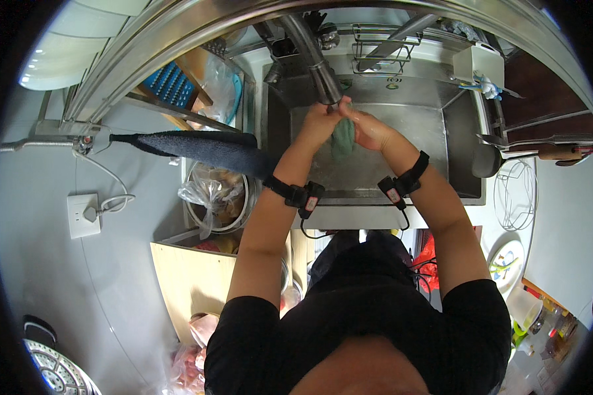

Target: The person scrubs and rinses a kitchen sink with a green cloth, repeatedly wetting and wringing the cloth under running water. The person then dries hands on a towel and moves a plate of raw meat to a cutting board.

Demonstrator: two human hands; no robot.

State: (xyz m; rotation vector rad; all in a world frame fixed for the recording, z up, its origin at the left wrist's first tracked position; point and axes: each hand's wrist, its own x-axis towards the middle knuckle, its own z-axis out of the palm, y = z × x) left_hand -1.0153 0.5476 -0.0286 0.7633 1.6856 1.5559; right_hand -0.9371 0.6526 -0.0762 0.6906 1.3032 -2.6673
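Note:
My left hand (pixel 320 123) and my right hand (pixel 369 129) meet just under the end of the metal faucet (pixel 325 85), over the stainless steel sink (pixel 390 168). A wet green cloth (pixel 343 138) hangs down between them, its upper part gripped by the right hand. The left hand's fingers touch the right hand near the top of the cloth; whether they also grip it is hidden. Both wrists carry black straps with small devices.
A dark towel (pixel 202 150) hangs left, beside a pot (pixel 192 207) with a plastic bag. A wire rack (pixel 383 49) stands behind the sink. Spatulas (pixel 487 160) hang at the right, near a wire stand (pixel 516 195) and a plate (pixel 508 261). A metal shelf rail (pixel 188 37) crosses above.

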